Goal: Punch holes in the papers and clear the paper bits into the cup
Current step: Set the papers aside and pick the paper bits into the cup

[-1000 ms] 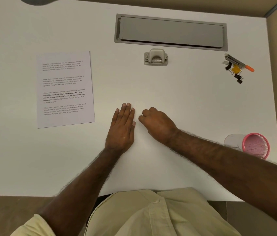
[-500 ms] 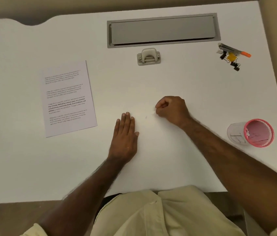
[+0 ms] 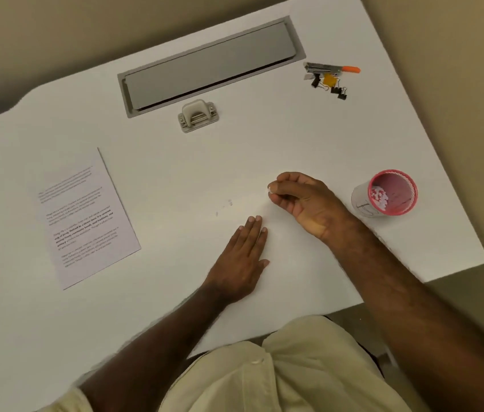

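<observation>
**Paper bits pinched, cup waits to the right**

The right hand (image 3: 303,200) is lifted a little off the white bench (image 3: 264,144). Its fingers are curled and its grip is closed on something tiny and white at the fingertips (image 3: 271,190). It looks like a paper bit, but it is too small to be sure.

The cup (image 3: 385,194) is the place the bits must go. It lies to the right of the right hand, near it but not touching. The cup lies on its side, or tips hard toward the camera, so its pink mouth faces up at us. Its long side runs left to right. Inside there are already white bits stuck in a little heap on the left of the pink wall. The right hand is much nearer to the cup than the left hand, so I think the right hand should carry its pinch over and let go above the pink mouth.

The left hand (image 3: 242,257) lies flat on the bench with straight fingers. Its grip is open and it holds nothing.

A few more small grey specks (image 3: 230,202) sit on the bench, just left of the right hand and above the left fingers. These look like bits not yet picked up.

The printed paper (image 3: 83,215) lies far to the left. The hole punch (image 3: 197,115) sits at the back, well apart from both hands.
</observation>
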